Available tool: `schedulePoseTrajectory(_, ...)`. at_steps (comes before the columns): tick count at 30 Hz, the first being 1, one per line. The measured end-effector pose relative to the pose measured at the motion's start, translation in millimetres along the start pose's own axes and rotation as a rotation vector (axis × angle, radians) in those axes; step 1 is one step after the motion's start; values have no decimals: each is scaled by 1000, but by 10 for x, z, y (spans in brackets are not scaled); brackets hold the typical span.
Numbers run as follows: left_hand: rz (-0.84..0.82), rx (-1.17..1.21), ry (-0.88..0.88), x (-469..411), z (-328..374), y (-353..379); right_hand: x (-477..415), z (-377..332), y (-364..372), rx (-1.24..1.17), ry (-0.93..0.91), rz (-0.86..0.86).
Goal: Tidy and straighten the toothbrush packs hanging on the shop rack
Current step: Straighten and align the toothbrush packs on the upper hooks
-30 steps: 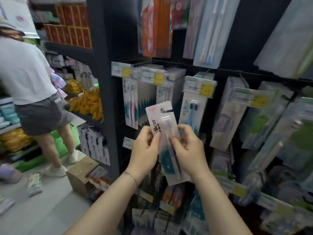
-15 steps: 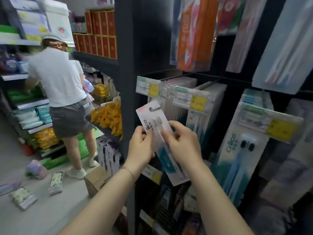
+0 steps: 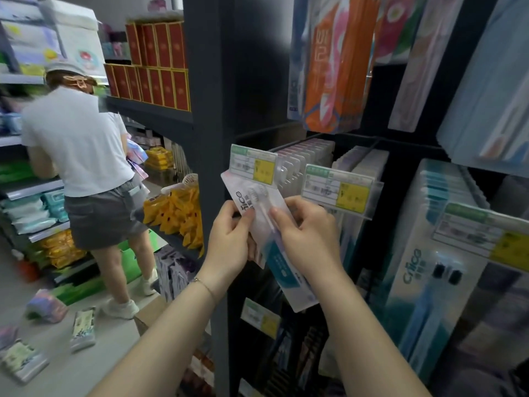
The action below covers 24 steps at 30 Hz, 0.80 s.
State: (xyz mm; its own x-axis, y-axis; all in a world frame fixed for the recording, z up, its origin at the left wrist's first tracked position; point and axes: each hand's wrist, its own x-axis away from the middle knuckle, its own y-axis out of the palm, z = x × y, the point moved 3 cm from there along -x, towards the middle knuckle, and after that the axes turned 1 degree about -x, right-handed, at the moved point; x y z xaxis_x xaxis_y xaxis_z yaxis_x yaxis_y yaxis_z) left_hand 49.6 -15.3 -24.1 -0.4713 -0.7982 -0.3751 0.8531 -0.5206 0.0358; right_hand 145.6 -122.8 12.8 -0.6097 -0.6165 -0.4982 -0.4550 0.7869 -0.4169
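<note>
Pinched, tilted, between curled fingers [image 3: 279,214] of left hand [image 3: 229,242] and right hand [image 3: 309,239]: toothbrush pack [image 3: 286,270]. Probably light, thin, bendy, slippery plastic; better gripped at side edges, just above the fingers.

The left forearm [image 3: 160,339] and right forearm [image 3: 372,339] are bare from the near edge of the view up to the wrists. The left hand [image 3: 229,242] and right hand [image 3: 307,239] are bare too. A thin, pale metal chain bracelet [image 3: 204,285] circles the left wrist, with a small bead or clasp on its left side. The thumbnails are short and rounded.
</note>
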Motion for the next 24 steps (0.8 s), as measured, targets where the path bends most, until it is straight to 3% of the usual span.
schedulePoseTrajectory(12, -236, 80, 24, -11, 75, 33, 120, 102, -23, -71, 68, 122)
schedulePoseTrajectory(18, -117, -165, 90, -129, -61, -99, 200, 171, 168, -109, 120, 16)
schedulePoseTrajectory(24, 29, -256, 145, -49, -93, -139, 270, 264, 261, -8, 102, -30)
